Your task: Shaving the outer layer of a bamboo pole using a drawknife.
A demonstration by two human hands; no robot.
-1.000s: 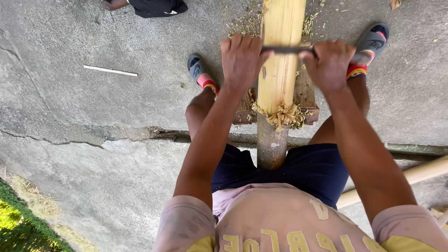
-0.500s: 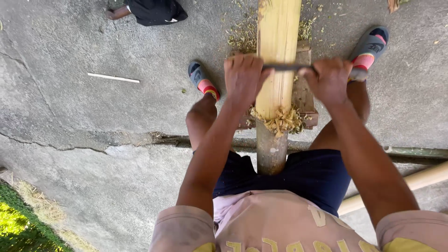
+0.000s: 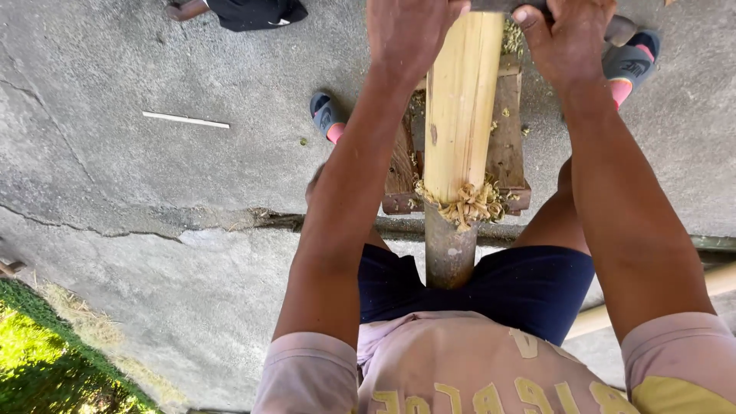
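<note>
Both hands have moved further up the pole point(image 3: 460, 107) since the earlier frame, left hand point(image 3: 406, 31) and right hand point(image 3: 569, 38) clenched on the blade point(image 3: 498, 4), so a peeling stroke begins, and the next pull needs steady, even pressure toward the shavings point(image 3: 469, 205).

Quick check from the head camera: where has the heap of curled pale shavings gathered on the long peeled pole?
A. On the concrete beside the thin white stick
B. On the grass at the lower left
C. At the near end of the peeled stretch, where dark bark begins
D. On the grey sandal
C: the curled pale shavings cling around the long peeled pole where its pale stretch meets the dark bark, at the edge of the brown wooden block.
</note>
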